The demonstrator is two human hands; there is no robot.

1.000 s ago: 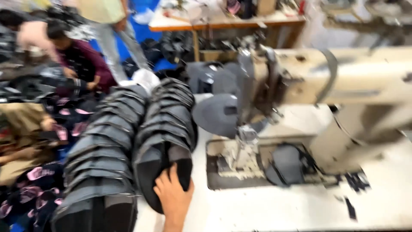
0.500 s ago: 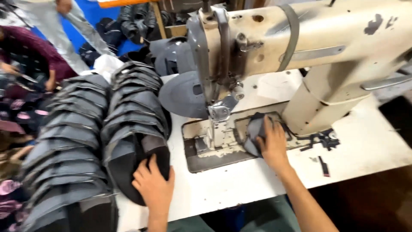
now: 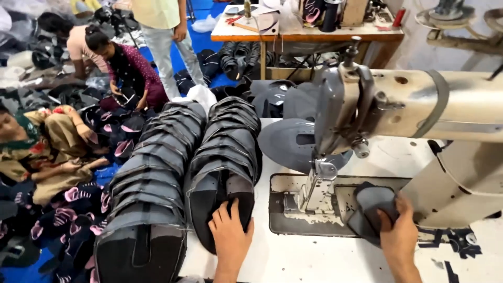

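Note:
My left hand (image 3: pixel 229 236) grips the nearest dark grey shoe upper (image 3: pixel 222 195) at the front of a long nested stack (image 3: pixel 230 137) on the white table. A second, similar stack (image 3: pixel 152 183) lies to its left. My right hand (image 3: pixel 399 236) holds a dark grey fabric piece (image 3: pixel 369 207) on the metal bed plate (image 3: pixel 285 196) of the cream industrial sewing machine (image 3: pixel 414 107), just right of the needle post (image 3: pixel 317 183). Another dark piece (image 3: pixel 285 141) lies behind the post.
Several people sit on the floor at the left among dark and pink pieces (image 3: pixel 78 209); one stands at the back (image 3: pixel 162 36). A wooden table (image 3: pixel 309 32) with clutter stands behind. Dark scraps (image 3: pixel 450 241) lie on the white table (image 3: pixel 293 257) at the right.
The view has tilted and drawn back, showing more of the room. My right hand has shifted its grip on the fabric piece by the machine; my left hand stays on the front upper.

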